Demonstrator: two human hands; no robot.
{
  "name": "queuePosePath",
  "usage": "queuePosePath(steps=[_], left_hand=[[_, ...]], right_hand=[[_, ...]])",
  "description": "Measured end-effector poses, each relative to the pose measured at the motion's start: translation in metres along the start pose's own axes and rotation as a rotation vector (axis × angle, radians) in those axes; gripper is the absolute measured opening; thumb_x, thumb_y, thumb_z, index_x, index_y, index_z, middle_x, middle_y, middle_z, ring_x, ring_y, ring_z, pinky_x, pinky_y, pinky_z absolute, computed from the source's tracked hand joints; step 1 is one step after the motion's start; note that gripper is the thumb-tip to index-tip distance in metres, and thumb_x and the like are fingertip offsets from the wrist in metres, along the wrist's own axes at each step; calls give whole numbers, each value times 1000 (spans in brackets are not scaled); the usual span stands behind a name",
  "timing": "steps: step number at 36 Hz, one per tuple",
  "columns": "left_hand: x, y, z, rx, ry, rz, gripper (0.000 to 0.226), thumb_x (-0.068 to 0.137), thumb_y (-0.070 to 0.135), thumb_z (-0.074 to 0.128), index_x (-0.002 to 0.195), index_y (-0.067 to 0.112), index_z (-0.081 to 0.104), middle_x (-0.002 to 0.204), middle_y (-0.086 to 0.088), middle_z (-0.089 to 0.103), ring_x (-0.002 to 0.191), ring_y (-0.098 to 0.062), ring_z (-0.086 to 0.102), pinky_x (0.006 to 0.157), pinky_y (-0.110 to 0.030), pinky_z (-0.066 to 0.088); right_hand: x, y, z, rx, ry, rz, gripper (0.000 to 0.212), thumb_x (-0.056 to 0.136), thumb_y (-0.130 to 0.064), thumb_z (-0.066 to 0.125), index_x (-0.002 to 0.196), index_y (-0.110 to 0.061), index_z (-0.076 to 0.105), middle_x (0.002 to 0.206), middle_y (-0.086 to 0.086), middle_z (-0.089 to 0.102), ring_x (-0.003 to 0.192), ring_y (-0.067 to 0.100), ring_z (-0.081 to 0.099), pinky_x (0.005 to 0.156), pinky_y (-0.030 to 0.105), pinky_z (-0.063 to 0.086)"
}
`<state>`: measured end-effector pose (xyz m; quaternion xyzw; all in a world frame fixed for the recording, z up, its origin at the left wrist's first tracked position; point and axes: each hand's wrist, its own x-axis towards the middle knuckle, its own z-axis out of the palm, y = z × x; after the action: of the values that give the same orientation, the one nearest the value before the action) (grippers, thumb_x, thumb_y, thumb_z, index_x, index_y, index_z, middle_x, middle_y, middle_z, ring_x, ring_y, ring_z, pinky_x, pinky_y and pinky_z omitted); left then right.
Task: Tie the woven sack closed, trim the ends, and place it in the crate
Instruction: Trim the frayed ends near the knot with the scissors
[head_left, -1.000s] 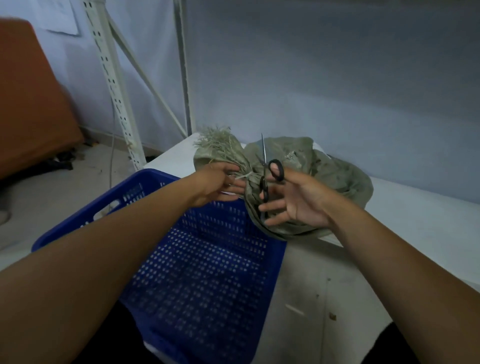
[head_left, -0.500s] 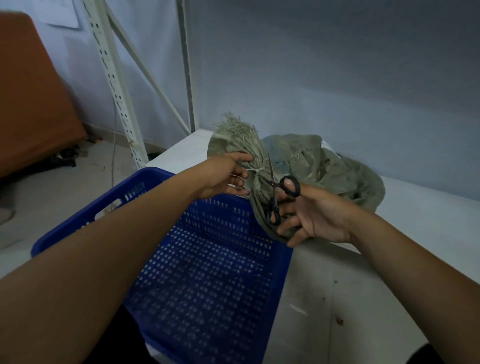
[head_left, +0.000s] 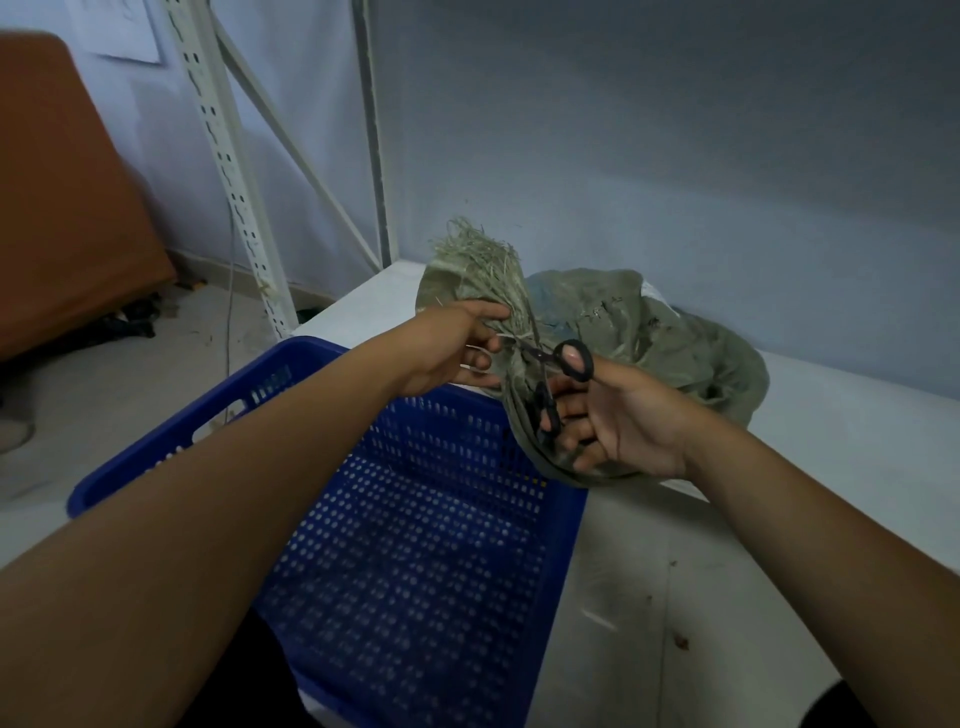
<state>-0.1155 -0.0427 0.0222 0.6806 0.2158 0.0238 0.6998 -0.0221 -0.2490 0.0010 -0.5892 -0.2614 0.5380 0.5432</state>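
The woven sack is rough, matt olive cloth with a frayed top. The crate is perforated blue plastic. The scissors have matt black handles.

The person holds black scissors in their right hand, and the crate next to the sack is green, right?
Not quite: the crate is blue, not green, as the head view shows. The rest stands: the right hand holds the black scissors, and the crate is next to the sack.
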Motion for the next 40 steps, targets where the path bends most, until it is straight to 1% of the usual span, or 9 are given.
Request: queuePosePath(steps=[3, 6, 8, 16, 20, 24, 33, 37, 40], left_hand=[[0, 1, -1, -12, 14, 5, 45, 100, 3, 29, 136, 19, 50, 70, -2, 52, 55, -14, 44, 75, -39, 61], [1, 2, -1, -22, 28, 10, 45, 100, 3, 29, 136, 18, 50, 69, -2, 52, 53, -14, 44, 79, -42, 61], [1, 2, -2, -23, 30, 13, 44, 100, 3, 29, 136, 18, 51, 69, -2, 53, 52, -14, 45, 78, -41, 61], [-3, 4, 7, -9, -18, 12, 44, 100, 1, 31, 136, 18, 50, 67, 0, 51, 52, -13, 44, 82, -42, 60], [-2, 5, 9, -18, -15, 16, 45, 98, -1, 35, 137, 17, 49, 67, -1, 52, 53, -14, 44, 82, -43, 60], [-1, 5, 9, -26, 1, 13, 44, 98, -1, 35, 136, 16, 49, 67, -1, 53, 52, -14, 44, 84, -45, 60], [-1, 3, 13, 11, 13, -6, 39, 98, -1, 36, 130, 15, 50, 66, -2, 53, 50, -15, 46, 84, -46, 59], [0, 1, 14, 22, 21, -14, 36, 98, -1, 38, 130, 13, 50, 67, -4, 54, 50, -15, 47, 84, -47, 59], [0, 0, 15, 35, 21, -16, 35, 98, -1, 38, 129, 12, 50, 68, -5, 54, 47, -15, 46, 82, -46, 58]], right_hand=[[-1, -1, 1, -4, 10, -5, 84, 56, -70, 82, 109, -12, 54, 85, 12, 64, 57, 19, 57, 46, 27, 51], [-3, -1, 2, -9, 41, 1, 62, 76, -62, 64, 108, -11, 51, 83, 12, 62, 53, 18, 54, 44, 25, 48], [-3, 0, 2, -11, 53, 11, 58, 79, -60, 59, 110, -11, 51, 82, 11, 62, 52, 17, 54, 43, 24, 47], [0, -1, 5, -18, 104, -22, 57, 84, -60, 59, 110, -10, 52, 80, 9, 62, 52, 16, 53, 44, 25, 48], [1, -2, 8, -10, 159, -34, 56, 81, -58, 61, 110, -11, 53, 77, 7, 62, 51, 15, 50, 44, 25, 48], [2, -1, 10, -8, 215, -48, 42, 88, -50, 61, 107, -12, 58, 75, 6, 62, 50, 14, 47, 44, 23, 46], [-2, -1, 13, -8, 210, 62, 29, 91, -40, 65, 100, -12, 63, 76, 8, 65, 56, 14, 54, 48, 28, 54], [-2, -2, 15, -31, 244, 113, 26, 89, -39, 69, 90, -13, 65, 73, 8, 62, 54, 13, 50, 50, 27, 55], [-1, 0, 14, -52, 276, 161, 24, 86, -36, 74, 88, -14, 67, 75, 9, 61, 55, 12, 47, 50, 25, 54]])
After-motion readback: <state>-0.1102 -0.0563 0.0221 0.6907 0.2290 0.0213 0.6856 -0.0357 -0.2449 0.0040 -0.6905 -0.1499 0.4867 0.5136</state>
